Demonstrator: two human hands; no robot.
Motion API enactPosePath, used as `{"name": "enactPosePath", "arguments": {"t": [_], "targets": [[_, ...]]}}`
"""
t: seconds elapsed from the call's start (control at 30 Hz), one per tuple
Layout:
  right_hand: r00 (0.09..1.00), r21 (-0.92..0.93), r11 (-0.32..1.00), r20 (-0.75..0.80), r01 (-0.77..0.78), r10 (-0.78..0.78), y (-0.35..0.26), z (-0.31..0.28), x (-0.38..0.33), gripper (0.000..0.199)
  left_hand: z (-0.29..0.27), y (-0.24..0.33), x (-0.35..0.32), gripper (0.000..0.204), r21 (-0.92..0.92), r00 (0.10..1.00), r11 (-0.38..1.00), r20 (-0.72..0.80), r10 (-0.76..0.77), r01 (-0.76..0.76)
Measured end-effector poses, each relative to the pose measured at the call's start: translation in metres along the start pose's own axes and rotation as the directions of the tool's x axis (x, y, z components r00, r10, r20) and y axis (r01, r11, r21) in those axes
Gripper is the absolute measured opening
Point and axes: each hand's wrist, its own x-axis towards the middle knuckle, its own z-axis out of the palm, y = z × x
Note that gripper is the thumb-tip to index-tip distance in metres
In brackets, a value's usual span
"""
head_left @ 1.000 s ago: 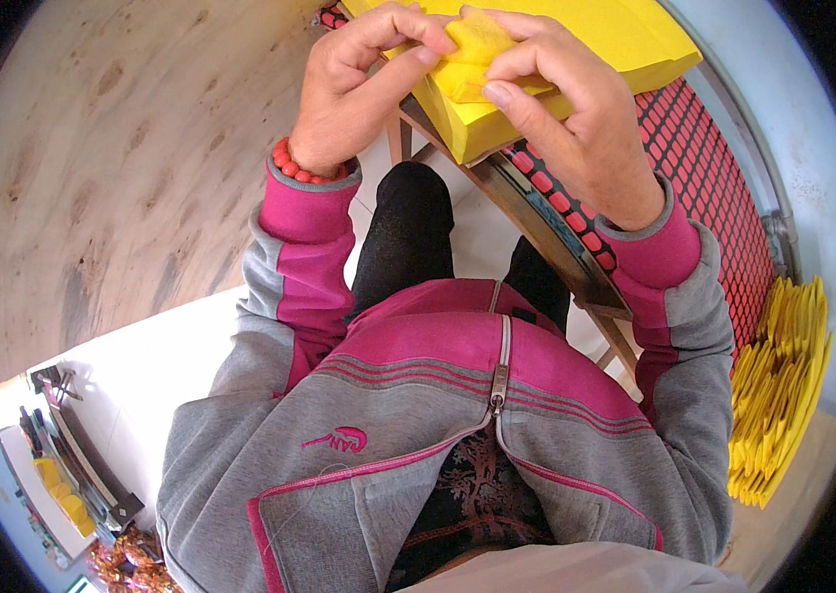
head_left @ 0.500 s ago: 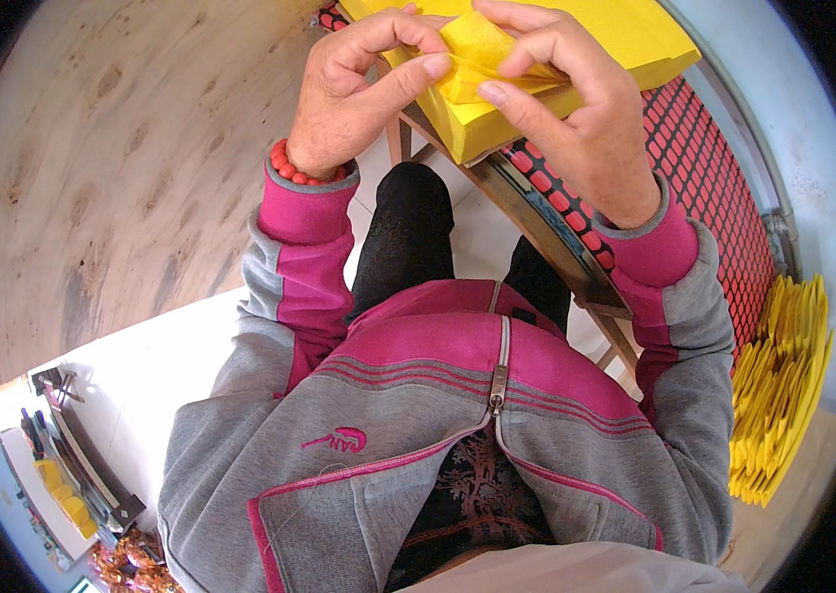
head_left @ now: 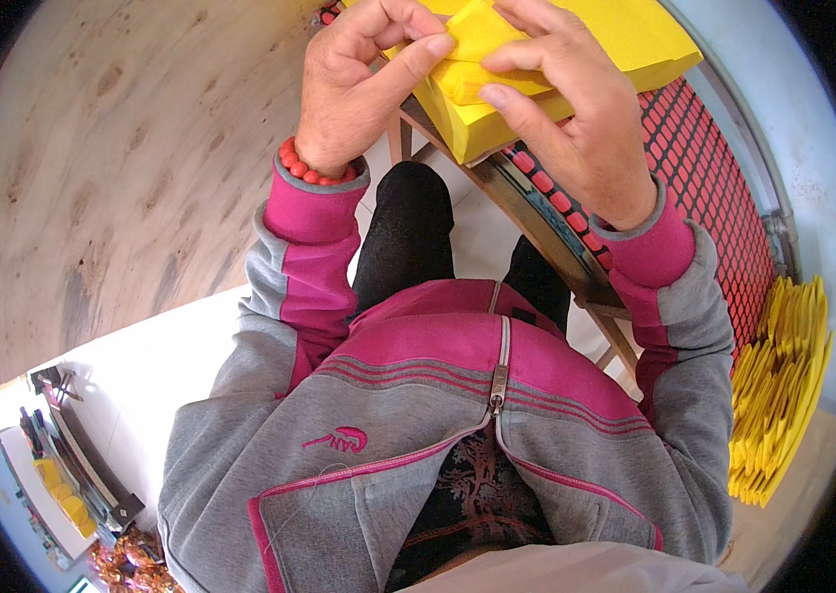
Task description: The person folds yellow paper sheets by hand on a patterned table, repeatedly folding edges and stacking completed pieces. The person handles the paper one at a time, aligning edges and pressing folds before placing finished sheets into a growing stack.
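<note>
A piece of folded yellow paper is between my hands at the top of the view. My left hand, with a red bead bracelet at the wrist, pinches its left edge between thumb and forefinger. On the other side, my right hand grips the lower fold, thumb below and fingers above. Directly beneath lies a thick stack of yellow paper sheets, its near corner pointing toward me. The far fingertips are cut off by the upper edge.
The stack rests on a wooden stand over a red-and-black patterned surface. A pale wooden board fills the left side. Folded yellow pieces are piled at the right by the wall. My knees are below the stand.
My left hand has shifted slightly, and its thumb has turned upward. The paper's upper flap now looks flatter and more spread, and my right forefinger has drawn in slightly over the fold.
</note>
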Motion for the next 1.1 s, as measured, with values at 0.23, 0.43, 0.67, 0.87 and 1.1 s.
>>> {"name": "enactPosePath", "arguments": {"t": [0.23,0.43,0.67,0.87,1.1], "targets": [[0.999,0.093,0.995,-0.01,0.038,-0.037,0.004,0.006,0.001,0.012,-0.004,-0.005,0.0,0.01,0.069,0.996,0.995,0.037,0.076,-0.078],[0.995,0.189,0.977,-0.009,-0.096,0.1,0.0,0.005,-0.003,0.013,-0.016,0.002,0.003,0.011,0.114,0.96,0.979,0.243,0.139,-0.17],[0.995,0.198,0.977,-0.048,-0.079,0.09,0.002,0.008,-0.003,0.014,-0.012,0.002,0.004,0.013,0.126,0.958,0.978,0.257,0.13,-0.166],[0.993,0.18,0.978,-0.021,-0.108,0.114,0.002,0.005,-0.006,0.014,-0.013,0.001,0.004,0.018,0.179,0.957,0.964,0.248,0.15,-0.197],[0.991,0.108,0.985,0.0,-0.135,0.136,0.004,0.009,-0.008,0.014,-0.017,-0.002,0.007,0.021,0.221,0.954,0.95,0.253,0.163,-0.221]]}}
